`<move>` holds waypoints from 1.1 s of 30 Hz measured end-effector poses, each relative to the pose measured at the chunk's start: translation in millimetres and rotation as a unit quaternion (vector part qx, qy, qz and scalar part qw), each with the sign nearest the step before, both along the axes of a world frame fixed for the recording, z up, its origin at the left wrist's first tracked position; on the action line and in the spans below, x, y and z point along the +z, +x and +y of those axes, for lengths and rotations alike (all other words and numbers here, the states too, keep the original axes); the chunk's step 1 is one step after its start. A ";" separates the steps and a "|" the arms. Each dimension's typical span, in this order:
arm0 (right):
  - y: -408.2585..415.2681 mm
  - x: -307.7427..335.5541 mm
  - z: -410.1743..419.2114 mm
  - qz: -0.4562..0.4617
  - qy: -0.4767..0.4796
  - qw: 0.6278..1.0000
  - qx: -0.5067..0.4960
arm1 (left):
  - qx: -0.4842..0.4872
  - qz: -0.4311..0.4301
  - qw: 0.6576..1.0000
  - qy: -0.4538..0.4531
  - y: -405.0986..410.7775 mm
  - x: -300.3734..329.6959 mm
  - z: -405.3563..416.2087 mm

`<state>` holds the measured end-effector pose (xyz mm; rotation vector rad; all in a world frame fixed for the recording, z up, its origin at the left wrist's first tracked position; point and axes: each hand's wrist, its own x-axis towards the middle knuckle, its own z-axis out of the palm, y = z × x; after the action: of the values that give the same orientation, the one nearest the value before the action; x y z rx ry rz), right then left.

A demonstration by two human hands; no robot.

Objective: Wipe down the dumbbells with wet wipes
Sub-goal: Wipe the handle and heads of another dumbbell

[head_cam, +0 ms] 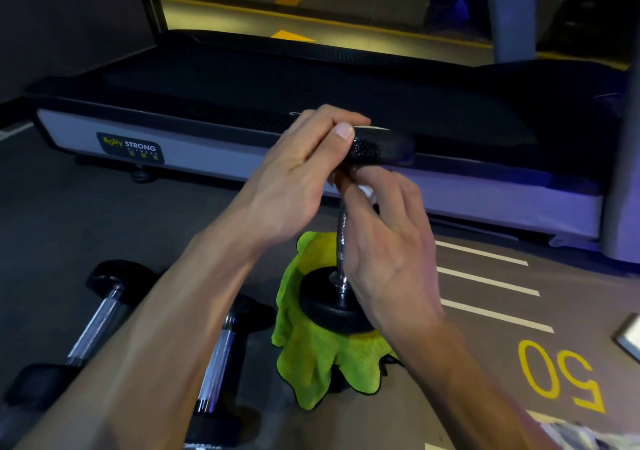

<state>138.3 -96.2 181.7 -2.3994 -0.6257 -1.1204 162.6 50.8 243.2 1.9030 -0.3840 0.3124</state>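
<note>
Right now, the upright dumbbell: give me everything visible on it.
The dumbbell stands on end, its lower black round head on a green cloth on the floor. A shiny, seemingly knurled metal handle joins it to the upper black head, which looks textured at its edge. The left hand grips the upper head, thumb on top. The right hand curls around the handle just below it, with something pale, perhaps a wipe, showing between the fingers.

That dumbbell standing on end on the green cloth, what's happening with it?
A person is cleaning it. The left hand grips the top head of the upright dumbbell, while the right hand works around the chrome handle just below. It stands on a green cloth. Two more dumbbells lie on the floor to the left.
</note>
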 end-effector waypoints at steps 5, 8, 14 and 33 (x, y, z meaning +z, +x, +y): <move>-3.4 1.6 -13.2 0.013 0.086 0.996 0.030 | 0.003 -0.010 1.000 -0.007 -1.9 -1.1 -1.3; -0.7 4.9 -17.4 0.023 0.130 0.991 0.028 | 0.004 -0.001 1.000 -0.019 -1.8 -2.8 0.4; 3.2 13.7 -21.4 0.023 0.203 0.978 0.033 | 0.001 -0.010 1.000 -0.028 -5.5 -2.6 -1.5; 2.0 26.7 -31.1 0.011 0.050 0.996 0.075 | -0.001 -0.003 1.000 -0.019 -8.0 -2.3 -0.8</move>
<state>140.3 -127.3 208.4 -2.2380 -0.7126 -1.0355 154.6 50.1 240.9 1.8649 -0.3813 0.3221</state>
